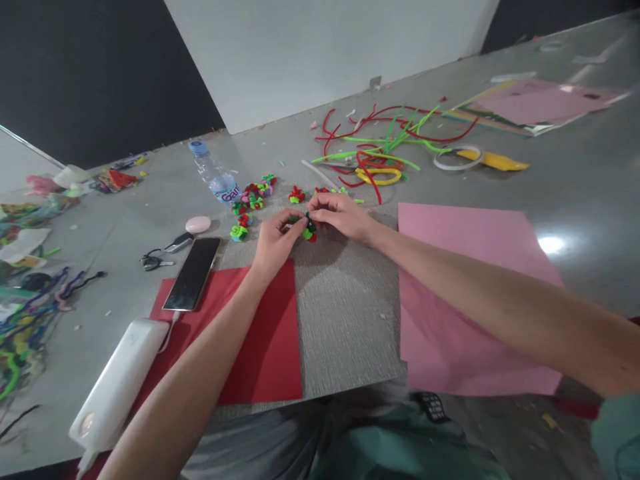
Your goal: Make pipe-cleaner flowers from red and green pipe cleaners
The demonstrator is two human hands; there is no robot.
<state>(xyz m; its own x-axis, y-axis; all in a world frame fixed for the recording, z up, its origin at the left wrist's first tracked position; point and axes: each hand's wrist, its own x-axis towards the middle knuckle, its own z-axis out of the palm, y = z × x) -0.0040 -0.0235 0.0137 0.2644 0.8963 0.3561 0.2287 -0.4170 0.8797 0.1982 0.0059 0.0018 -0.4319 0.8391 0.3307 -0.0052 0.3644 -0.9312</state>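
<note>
Over the middle of the table, my left hand (278, 239) and my right hand (342, 215) meet at a small green and red pipe-cleaner ornament (311, 230). Fingers of both hands are pinched on it, and they partly cover it. Just beyond, a red and green ornament (297, 194) of the same sort lies on the table. More such ornaments (255, 197) sit in a cluster to the left of my hands, beside a water bottle (218, 175). Loose red and green pipe cleaners (390, 133) lie tangled behind my right hand, with yellow-handled scissors (379, 177) among them.
Red paper (265, 353) lies under my left forearm, pink paper (450, 233) under my right. At left are a phone (193, 274), a white power bank (119, 383), keys (156, 262) and craft scraps (30, 320). A tape roll (459, 158) lies at right. A white partition (320, 60) stands behind.
</note>
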